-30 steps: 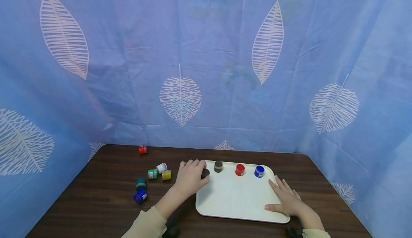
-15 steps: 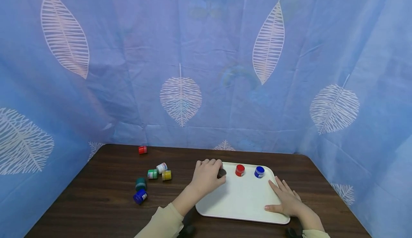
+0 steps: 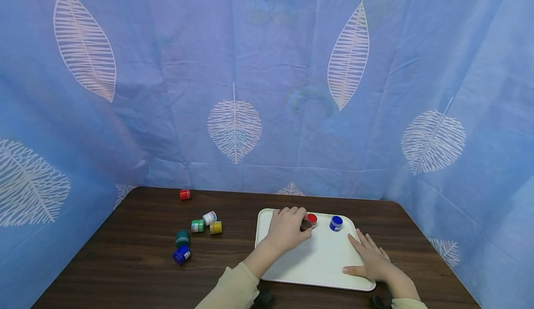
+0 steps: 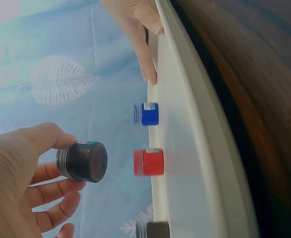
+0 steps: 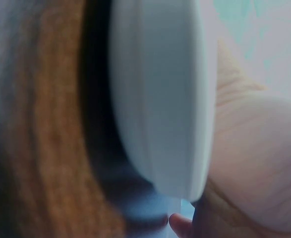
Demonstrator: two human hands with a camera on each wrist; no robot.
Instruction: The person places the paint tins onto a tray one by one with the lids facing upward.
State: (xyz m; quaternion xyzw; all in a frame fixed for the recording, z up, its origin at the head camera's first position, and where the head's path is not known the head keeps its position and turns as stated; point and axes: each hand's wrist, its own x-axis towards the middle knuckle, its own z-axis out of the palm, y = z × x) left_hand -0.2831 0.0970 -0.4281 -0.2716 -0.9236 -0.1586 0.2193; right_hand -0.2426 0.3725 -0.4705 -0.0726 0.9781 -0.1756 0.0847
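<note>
My left hand (image 3: 288,231) pinches a small dark brown paint jar (image 4: 88,162) between thumb and fingers, above the white tray (image 3: 317,262). In the left wrist view this jar is clear of the tray and lies sideways to the camera. On the tray's far side stand a red paint jar (image 4: 150,162), a blue paint jar (image 3: 336,223) and another dark jar (image 4: 157,230), which the left hand hides in the head view. Fingers spread, my right hand (image 3: 373,259) rests on the tray's right rim; its palm fills the right side of the right wrist view.
Left of the tray on the dark wooden table (image 3: 125,262) lie several more jars: white (image 3: 210,218), green (image 3: 198,226), yellow (image 3: 215,227), dark green (image 3: 182,239) and blue (image 3: 181,255). A red jar (image 3: 185,194) is near the far edge. A blue leaf-patterned curtain (image 3: 267,91) hangs behind.
My left hand has moved right with the dark jar, from the tray's left edge past the standing dark jar to near the red one. The right hand has stayed put.
</note>
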